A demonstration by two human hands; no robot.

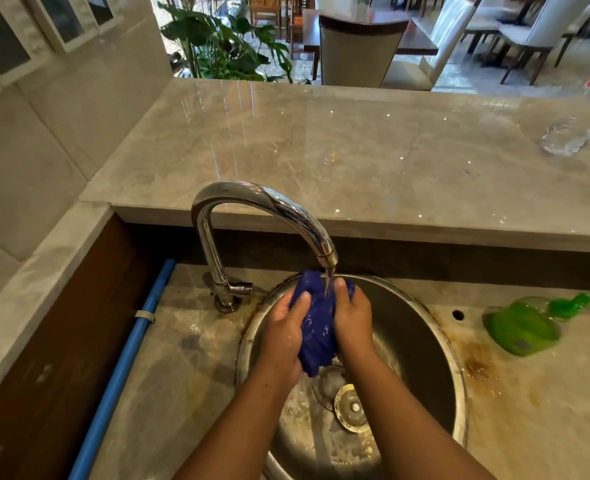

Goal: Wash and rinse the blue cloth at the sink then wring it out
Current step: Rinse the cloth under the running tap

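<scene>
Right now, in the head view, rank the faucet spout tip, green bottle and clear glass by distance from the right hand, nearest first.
From the right hand:
1. Faucet spout tip, just above its fingers.
2. Green bottle, lying to its right, beside the sink.
3. Clear glass, far right on the upper counter.

A: Setting? Looks like a washing-up station behind a serving counter, at the edge of a dining room.

B: Evidence: round steel sink (458, 386) sunk in a stained marble-look worktop (189, 355), chrome gooseneck tap (252, 216) running, drain strainer (354, 407) in the bowl.

A: Green dish-soap bottle (528, 323) lies on its side right of the sink. Exposed blue pipe (127, 355) along the left edge.

B: Raised polished ledge (373, 157) behind the tap, a clear plastic bottle (565, 138) lying on it.

A: Beyond the ledge: dark wood tables (414, 39), several white-backed chairs (442, 46), potted leafy plants (224, 50).

B: Many seats; restaurant or home, cannot tell.
</scene>
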